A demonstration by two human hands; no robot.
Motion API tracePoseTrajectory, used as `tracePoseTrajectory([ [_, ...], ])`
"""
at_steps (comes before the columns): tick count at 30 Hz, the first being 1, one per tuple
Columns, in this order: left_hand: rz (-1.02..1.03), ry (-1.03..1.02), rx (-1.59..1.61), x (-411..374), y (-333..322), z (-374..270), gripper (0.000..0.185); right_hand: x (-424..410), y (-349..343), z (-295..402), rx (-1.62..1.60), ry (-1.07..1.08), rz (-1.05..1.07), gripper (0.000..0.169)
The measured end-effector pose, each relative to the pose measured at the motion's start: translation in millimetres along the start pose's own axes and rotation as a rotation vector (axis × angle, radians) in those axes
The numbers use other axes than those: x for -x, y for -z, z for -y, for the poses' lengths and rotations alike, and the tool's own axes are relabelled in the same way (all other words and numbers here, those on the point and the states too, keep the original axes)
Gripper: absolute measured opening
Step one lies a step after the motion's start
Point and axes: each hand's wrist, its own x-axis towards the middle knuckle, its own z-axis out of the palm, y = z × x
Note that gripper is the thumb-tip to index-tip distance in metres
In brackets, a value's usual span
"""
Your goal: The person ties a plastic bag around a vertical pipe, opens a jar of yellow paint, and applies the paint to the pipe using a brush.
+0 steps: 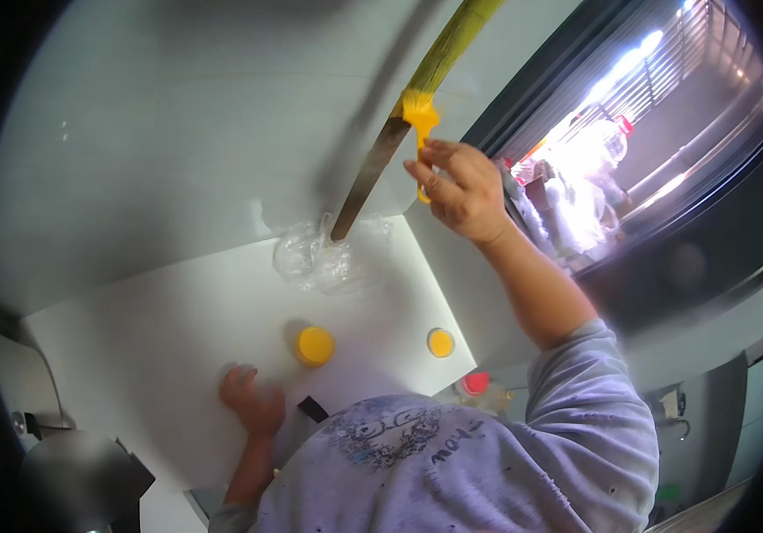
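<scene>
My right hand (465, 186) grips the handle of a yellow brush (419, 123). The brush's bristles touch a tall pole (371, 166) near the line where its yellow-green upper part meets its brown lower part. The pole's foot stands on a clear plastic bag (335, 256), spread on the white tabletop (155, 360) against the wall. On the tabletop, my left hand (253, 400) rests with its fingers apart and nothing visible in it. Closest to it is a yellow round container (315, 346). Farther right sits a smaller container (441, 343), yellow on top.
A window (641, 133) with bars is at the upper right, with bottles and plastic bags (578, 193) on its ledge. A red-capped container (475, 384) stands beyond the table's right edge. A small black strip (313, 409) lies near my shirt. Pale wall (155, 133) backs the pole.
</scene>
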Motion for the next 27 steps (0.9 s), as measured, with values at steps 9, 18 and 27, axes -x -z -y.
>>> tracePoseTrajectory([
  [9, 0.012, -0.016, -0.115, 3, -5, 0, 0.046, 3, 8, -10, -0.067, -0.101, -0.228, 0.038],
  [18, 0.107, 0.050, -0.142, 2, -1, -5, 0.046, 28, 3, 5, -0.559, -0.556, -0.425, 0.022],
  [27, 0.179, 0.092, -0.257, 0, -5, -12, 0.045, 48, -36, -44, -1.242, -1.195, -0.810, 0.018],
])
